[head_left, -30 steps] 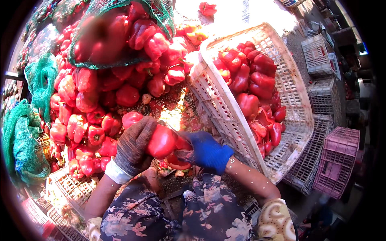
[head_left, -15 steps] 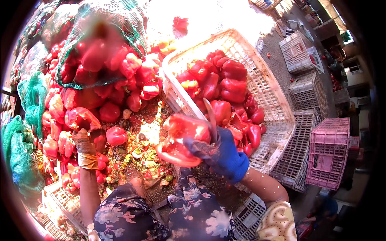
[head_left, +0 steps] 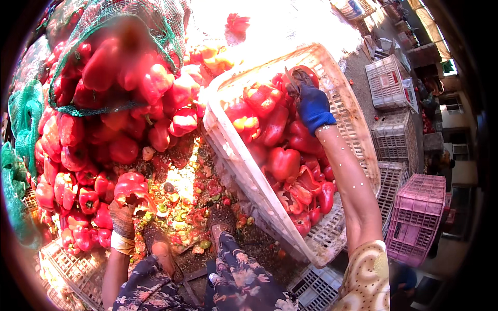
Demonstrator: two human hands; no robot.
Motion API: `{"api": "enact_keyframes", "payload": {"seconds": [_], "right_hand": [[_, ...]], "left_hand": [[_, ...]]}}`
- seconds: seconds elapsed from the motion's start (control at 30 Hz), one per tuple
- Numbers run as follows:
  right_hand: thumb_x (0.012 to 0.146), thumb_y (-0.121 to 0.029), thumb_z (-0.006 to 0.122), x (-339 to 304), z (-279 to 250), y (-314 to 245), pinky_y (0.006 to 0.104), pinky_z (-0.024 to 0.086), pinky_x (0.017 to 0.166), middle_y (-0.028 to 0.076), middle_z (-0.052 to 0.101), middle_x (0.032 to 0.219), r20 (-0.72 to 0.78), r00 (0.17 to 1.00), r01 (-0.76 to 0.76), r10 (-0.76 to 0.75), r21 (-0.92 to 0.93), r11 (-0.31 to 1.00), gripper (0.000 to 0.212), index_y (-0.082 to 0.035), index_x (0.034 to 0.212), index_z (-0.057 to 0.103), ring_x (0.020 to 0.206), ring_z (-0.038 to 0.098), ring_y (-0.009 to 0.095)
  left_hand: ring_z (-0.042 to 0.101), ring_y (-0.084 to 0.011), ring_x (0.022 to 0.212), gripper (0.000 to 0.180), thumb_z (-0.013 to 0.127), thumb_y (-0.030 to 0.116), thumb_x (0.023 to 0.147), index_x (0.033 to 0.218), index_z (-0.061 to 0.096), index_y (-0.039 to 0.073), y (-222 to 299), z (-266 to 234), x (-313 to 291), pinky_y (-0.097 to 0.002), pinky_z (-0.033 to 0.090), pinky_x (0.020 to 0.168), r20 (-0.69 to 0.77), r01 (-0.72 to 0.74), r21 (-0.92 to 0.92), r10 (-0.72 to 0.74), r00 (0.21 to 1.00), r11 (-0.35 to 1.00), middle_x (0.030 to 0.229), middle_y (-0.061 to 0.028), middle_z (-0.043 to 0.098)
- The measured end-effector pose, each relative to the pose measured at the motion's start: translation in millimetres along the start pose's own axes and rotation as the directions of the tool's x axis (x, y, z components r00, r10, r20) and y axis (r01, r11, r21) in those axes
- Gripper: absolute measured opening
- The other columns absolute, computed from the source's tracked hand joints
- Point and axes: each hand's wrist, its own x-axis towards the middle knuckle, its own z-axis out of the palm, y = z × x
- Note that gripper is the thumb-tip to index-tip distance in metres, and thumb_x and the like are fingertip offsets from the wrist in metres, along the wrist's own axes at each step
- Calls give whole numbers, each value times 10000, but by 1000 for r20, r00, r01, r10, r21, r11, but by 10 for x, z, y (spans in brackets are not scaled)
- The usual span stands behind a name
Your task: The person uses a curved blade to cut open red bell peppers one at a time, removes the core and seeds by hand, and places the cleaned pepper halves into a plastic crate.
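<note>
My left hand (head_left: 123,220), in a worn brownish glove with a pale wrist band, is closed round a red bell pepper (head_left: 130,187) whose hollow, cut side shows. It is low at the near edge of a big pepper heap (head_left: 124,150). My right hand (head_left: 311,103), in a blue glove with dirty fingers, reaches over the far end of a white plastic crate (head_left: 340,96). Its fingers press on a red pepper (head_left: 310,75) there; no knife blade can be made out now. Several red peppers (head_left: 284,165), some cut open, lie in the crate.
Green netting (head_left: 26,111) hangs over the heap at the left. Seeds and green pepper scraps (head_left: 179,199) litter the ground by my feet. Beyond the white crate, more crates stand at the right, including a pink one (head_left: 419,217). A pale crate (head_left: 72,264) sits at lower left.
My right hand has swung from the middle to the crate's far end with the opened pepper; the knife blade seen before is out of sight. My left hand has drawn a pepper nearer from the heap.
</note>
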Motion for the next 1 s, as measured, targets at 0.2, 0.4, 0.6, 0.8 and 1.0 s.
{"api": "enact_keyframes", "payload": {"seconds": [0.2, 0.4, 0.6, 0.8, 1.0], "right_hand": [[933, -200, 560, 94, 110, 148, 431, 547, 798, 183, 630, 1190, -239, 965, 113, -104, 25, 993, 353, -115, 1272, 608, 968, 650, 359], [938, -156, 601, -185, -497, -237, 334, 564, 761, 144, 665, 1203, -242, 949, -9, 204, 622, 783, 386, -88, 1317, 583, 957, 698, 253], [887, -71, 701, -1254, -1309, -1722, 268, 536, 852, 124, 554, 1370, 192, 981, -192, -11, 981, 20, 655, -17, 1459, 384, 1142, 582, 115], [882, -78, 713, -1448, -1378, -1626, 294, 508, 906, 91, 631, 1244, 236, 971, -241, 48, 956, 167, 550, 7, 1377, 488, 1042, 606, 121], [883, -68, 703, -748, -1095, -965, 305, 529, 862, 85, 667, 1157, -7, 854, -167, 521, 943, 287, 494, 6, 1340, 528, 1030, 636, 167]], "left_hand": [[650, -132, 796, 269, 711, 214, 859, 1046, 643, 34, 135, 237, 200, -296, 552, 631, 124, 9, -101, 4, 992, 995, 960, -50, 668], [657, -115, 804, 401, 726, 323, 836, 1120, 613, 62, 964, 476, 215, -251, 546, 623, 302, 137, -331, -32, 953, 934, 960, -20, 666], [635, -131, 910, 369, 690, 257, 915, 1187, 604, 23, 1874, 723, 25, -302, 537, 787, 478, -366, -207, 420, 771, 907, 1027, -70, 674], [647, -216, 973, 549, 717, 181, 874, 1351, 490, 30, 2198, 1025, -160, -352, 520, 869, 670, -292, -319, 433, 603, 902, 1200, -153, 624], [600, -140, 1011, 596, 685, 151, 909, 1422, 411, 18, 1761, 662, -93, -301, 522, 871, 646, 10, -390, 266, 715, 921, 1232, -84, 574]]}}
